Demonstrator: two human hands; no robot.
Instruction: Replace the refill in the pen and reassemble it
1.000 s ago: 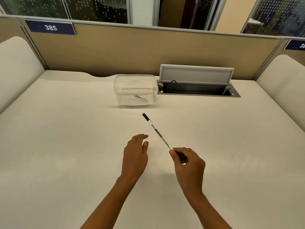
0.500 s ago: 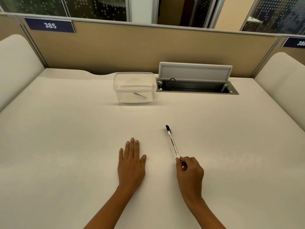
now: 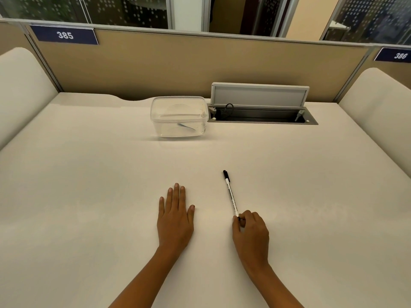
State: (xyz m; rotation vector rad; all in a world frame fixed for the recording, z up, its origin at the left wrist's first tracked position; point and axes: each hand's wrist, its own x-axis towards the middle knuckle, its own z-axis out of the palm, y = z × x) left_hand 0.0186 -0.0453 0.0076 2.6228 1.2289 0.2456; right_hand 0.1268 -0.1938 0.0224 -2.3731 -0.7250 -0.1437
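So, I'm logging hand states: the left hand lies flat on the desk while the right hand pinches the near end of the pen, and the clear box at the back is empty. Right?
Not quite. The head view shows the box is not empty: a small thin item lies inside it. The rest holds: the left hand lies flat on the desk, and the right hand pinches the near end of the pen.

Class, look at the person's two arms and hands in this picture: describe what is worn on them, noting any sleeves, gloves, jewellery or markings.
Both forearms are bare up to the bottom edge of the picture, with no sleeves in view. The left hand and right hand wear no gloves, and no rings, watch or bracelets show. The left thumbnail looks dark, possibly painted. No other markings can be made out.
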